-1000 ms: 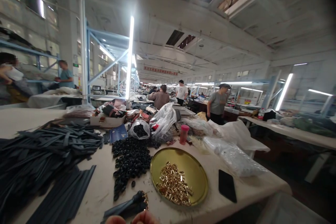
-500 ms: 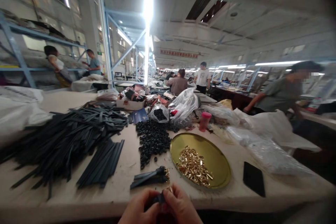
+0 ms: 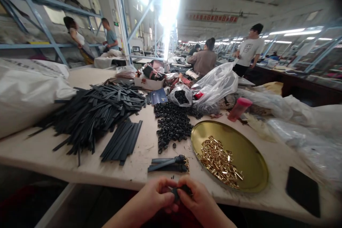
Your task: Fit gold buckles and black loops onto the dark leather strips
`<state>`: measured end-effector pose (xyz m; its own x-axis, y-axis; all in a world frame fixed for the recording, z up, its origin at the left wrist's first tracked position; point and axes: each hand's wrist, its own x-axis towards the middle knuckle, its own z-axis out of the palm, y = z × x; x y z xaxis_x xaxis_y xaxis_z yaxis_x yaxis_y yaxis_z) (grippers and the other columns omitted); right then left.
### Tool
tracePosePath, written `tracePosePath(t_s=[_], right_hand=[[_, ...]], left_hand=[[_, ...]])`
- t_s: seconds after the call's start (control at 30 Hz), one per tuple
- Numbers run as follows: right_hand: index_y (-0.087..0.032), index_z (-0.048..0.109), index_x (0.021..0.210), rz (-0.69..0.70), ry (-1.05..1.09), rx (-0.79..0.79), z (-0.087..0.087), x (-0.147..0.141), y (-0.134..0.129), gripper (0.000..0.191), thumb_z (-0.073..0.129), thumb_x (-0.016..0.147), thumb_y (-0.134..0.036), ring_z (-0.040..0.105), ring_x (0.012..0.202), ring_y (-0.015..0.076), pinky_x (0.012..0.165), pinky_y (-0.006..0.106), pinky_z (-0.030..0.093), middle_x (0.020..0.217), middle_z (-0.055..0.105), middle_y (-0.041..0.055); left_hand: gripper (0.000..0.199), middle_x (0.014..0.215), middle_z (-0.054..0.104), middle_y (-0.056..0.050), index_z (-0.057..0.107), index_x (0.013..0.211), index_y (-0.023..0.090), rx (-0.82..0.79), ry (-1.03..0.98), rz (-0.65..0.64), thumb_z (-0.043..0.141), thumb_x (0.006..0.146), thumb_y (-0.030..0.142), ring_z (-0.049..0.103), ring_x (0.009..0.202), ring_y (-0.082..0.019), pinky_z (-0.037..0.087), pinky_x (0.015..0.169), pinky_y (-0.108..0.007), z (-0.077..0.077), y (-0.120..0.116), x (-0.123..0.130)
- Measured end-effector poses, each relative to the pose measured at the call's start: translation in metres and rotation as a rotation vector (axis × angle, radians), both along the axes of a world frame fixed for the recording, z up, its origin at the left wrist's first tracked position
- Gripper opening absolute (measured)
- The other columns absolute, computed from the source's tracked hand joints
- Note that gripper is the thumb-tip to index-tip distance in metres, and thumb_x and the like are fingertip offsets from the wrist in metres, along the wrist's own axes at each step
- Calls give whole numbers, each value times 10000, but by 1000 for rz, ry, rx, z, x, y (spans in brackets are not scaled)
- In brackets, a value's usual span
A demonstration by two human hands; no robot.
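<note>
Head view: your left hand (image 3: 157, 194) and right hand (image 3: 199, 203) meet at the near edge of the surface (image 3: 40, 153), both grips pinched shut on one small dark strap piece (image 3: 178, 191) between the fingertips. Its long axis cannot be told; fingers cover most of it. Just beyond lie finished straps (image 3: 168, 164), running left to right, buckle ends to the right. Gold tray (image 3: 253, 156) of buckles (image 3: 220, 162) sits far-right, nearer your right hand. Black rings (image 3: 172, 128) lie farther back, loose strips (image 3: 91, 114) far-left, a phone (image 3: 303, 190) at the right. Nothing stands between hands and tray.

likely a factory floor: long worktables (image 3: 80, 156), strap piles (image 3: 93, 114), shelving (image 3: 40, 42), many workers (image 3: 204, 60).
</note>
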<state>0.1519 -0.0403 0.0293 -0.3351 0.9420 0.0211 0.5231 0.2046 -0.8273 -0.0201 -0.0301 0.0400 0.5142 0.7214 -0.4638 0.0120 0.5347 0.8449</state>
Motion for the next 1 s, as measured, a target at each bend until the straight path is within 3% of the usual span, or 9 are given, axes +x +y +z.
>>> tracePosePath(t_s=[0.2,0.33,0.5,0.7,0.83,0.93,1.0], right_hand=[[-181,548,725,193,-109,58,-3,5,8,127,460,713,-89,532,659,137,585,210,387,714,585,15],[-188,532,696,234,-146,7,-10,2,16,136,466,697,-69,527,650,135,575,209,380,697,575,7],[-194,499,761,161,-57,-64,-25,4,18,84,444,758,-131,541,668,135,611,220,419,725,591,8],[-216,482,782,31,18,39,-48,3,16,90,403,826,-220,539,643,128,599,221,432,702,574,-1],[-219,475,794,-49,64,96,-48,2,20,127,364,855,-225,545,617,124,575,215,443,685,569,-4],[-214,518,820,-120,-34,161,-41,5,36,164,368,869,-261,572,675,151,617,255,465,727,596,18],[-203,557,905,-202,-137,236,-42,5,52,185,396,861,-284,584,829,197,739,331,473,878,625,65]], left_hand=[[316,634,633,2,576,943,114,-6,-12,-89,558,629,136,555,557,-94,400,552,-203,-14,7,3],[360,656,629,21,600,935,123,-30,-21,-96,474,603,61,540,576,-80,397,567,-189,-14,9,5],[347,673,620,18,581,954,123,-36,31,-58,499,617,103,544,576,-81,394,551,-179,-14,17,6],[168,579,580,13,576,677,131,43,374,-252,414,685,173,530,484,-95,366,452,-176,-20,27,0],[222,627,616,-2,591,713,159,292,548,-313,377,755,198,564,542,-125,386,479,-195,-13,37,9],[210,815,653,-45,620,814,186,686,779,-341,431,801,277,591,770,-194,435,673,-273,-7,52,14],[228,965,627,-74,590,976,192,914,928,-347,492,787,275,551,921,-240,415,793,-341,-9,63,13]])
